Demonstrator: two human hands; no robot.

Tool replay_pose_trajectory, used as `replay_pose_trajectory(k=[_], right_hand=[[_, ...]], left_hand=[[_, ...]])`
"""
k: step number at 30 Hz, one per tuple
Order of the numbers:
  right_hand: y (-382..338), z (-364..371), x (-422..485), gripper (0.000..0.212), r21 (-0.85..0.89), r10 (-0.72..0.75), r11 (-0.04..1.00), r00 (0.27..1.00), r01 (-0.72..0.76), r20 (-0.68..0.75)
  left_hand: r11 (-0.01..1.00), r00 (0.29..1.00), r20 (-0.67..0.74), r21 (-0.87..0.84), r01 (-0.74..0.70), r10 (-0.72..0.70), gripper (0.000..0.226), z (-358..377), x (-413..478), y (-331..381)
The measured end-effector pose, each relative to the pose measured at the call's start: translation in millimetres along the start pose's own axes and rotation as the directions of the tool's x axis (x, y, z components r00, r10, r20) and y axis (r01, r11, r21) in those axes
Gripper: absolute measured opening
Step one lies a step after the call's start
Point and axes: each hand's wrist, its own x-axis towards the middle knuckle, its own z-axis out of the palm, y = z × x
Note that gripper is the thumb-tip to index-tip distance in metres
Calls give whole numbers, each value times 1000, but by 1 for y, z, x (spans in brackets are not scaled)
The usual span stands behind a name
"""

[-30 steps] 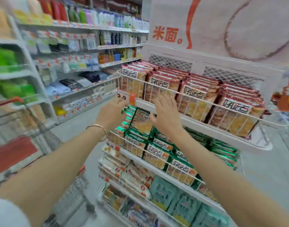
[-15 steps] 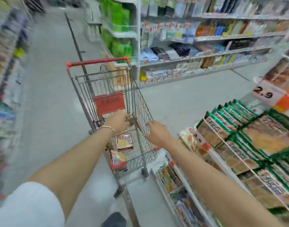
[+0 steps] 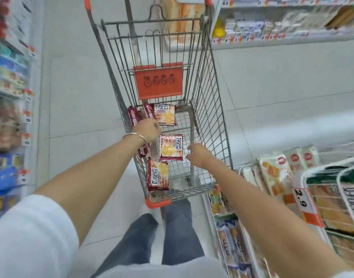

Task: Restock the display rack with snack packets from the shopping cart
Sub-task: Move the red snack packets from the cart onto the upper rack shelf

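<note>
A wire shopping cart (image 3: 210, 101) with orange corners stands in front of me. Several dark red snack packets lie on its floor: one at the back (image 3: 164, 114), one in the middle (image 3: 171, 147), one at the near end (image 3: 158, 175). My left hand (image 3: 147, 130) reaches down inside the cart, above the packets on the left side, fingers curled downward; I cannot see a packet in it. My right hand (image 3: 198, 154) hovers inside the cart just right of the middle packet, fingers relaxed and holding nothing. The display rack (image 3: 304, 177) is at my lower right.
An orange fold-down flap (image 3: 158, 81) hangs on the cart's back wall. Store shelves (image 3: 272, 31) run along the far right, and more blurred shelves (image 3: 9, 117) line the left. The rack's price tag (image 3: 303, 201) reads 2.9. My legs stand right behind the cart.
I have turned from the rack to the cart and now look straight down into it. Both hands have moved from the rack's baskets down into the cart.
</note>
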Motion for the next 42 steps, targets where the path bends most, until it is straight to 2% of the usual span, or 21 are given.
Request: replay_pose_trajectory(k=[4,6,8,10,12,13,15,19,21,24,26,29,31,33,34,37,40,41,42], right_hand=[[17,5,57,46,237,99,964,990,-120,97],[23,16,86,41,459,216,849,964,-263,154],[28,30,110,23,605,334,693,918,-392,212],[34,48,138,5,589,400,663,884,-461,241],[39,66,158,9,542,412,677,866,-498,282],[37,69,163,4,547,411,664,860,-510,303],[40,84,176,13,543,390,663,857,-516,338],[42,109,191,24,517,354,703,871,-488,341],[43,114,196,15,486,358,721,866,-494,349],[43,105,201,10,541,374,674,864,-503,338],[45,89,201,19,607,376,659,893,-445,247],[50,56,202,21,634,271,733,961,-246,60],[55,30,200,20,572,111,817,993,-77,-24],[54,6,197,23,492,-17,870,1000,26,-24],[54,-2,195,28,512,-46,858,999,37,6],[48,-19,182,50,726,-110,688,988,-2,107],[43,-10,175,55,813,-96,582,989,-36,113],[42,-5,173,53,873,-63,482,991,-74,119],[40,0,174,48,935,7,332,992,-123,129]], left_hand=[[994,996,8,-57,92,-91,26,17,47,-3],[983,987,24,-85,162,-160,26,29,67,-5],[966,973,42,-125,228,-225,28,40,86,-7],[943,960,27,-181,280,-280,33,49,103,-8],[909,938,21,-241,342,-347,34,59,116,-14],[893,925,23,-250,373,-380,34,66,120,-19],[875,907,38,-248,415,-420,35,76,124,-31],[840,885,81,-284,462,-459,34,89,125,-50],[798,864,117,-341,498,-489,31,90,125,-56],[766,855,156,-388,513,-494,30,85,128,-53],[799,878,140,-368,475,-458,22,80,134,-46],[822,890,121,-347,453,-439,21,75,143,-38],[843,904,140,-327,427,-404,46,72,147,-34],[841,903,177,-329,429,-392,93,68,146,-28],[834,897,207,-332,440,-391,103,68,144,-28],[826,881,270,-321,463,-389,102,75,136,-31],[762,872,267,-424,489,-411,106,79,129,-37],[745,866,240,-442,499,-438,102,79,128,-39],[739,858,203,-440,510,-471,96,79,127,-42]])
